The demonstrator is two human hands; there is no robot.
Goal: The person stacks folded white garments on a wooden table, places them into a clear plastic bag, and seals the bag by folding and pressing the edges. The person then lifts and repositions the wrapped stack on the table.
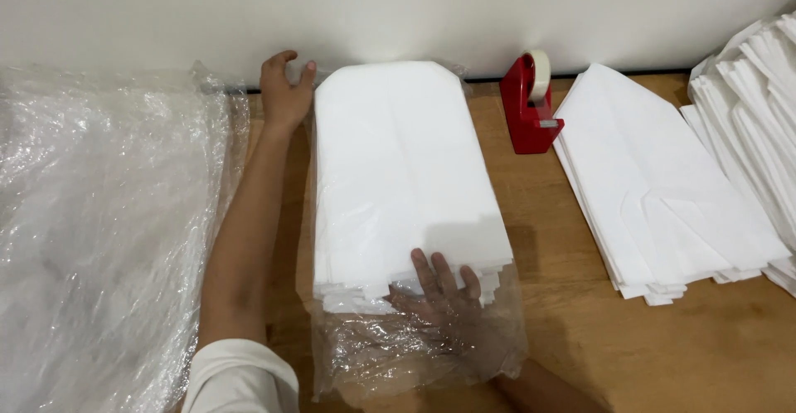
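Left hand (pixel 286 89), upper centre-left, arm stretched out, fingers loosely curled on the clear bag's (pixel 414 355) far corner. Right hand (pixel 444 301), lower centre, inside the bag, fingers flat against the white paper stack (pixel 402 172), grasping nothing.

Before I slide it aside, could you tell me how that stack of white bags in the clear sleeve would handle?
The stack of white bags looks thick, so probably heavyish and saggy if lifted by one end. The clear plastic sleeve looks slick, so it may slide easily on the wooden table. The loose open end by the right hand might let bags creep out.
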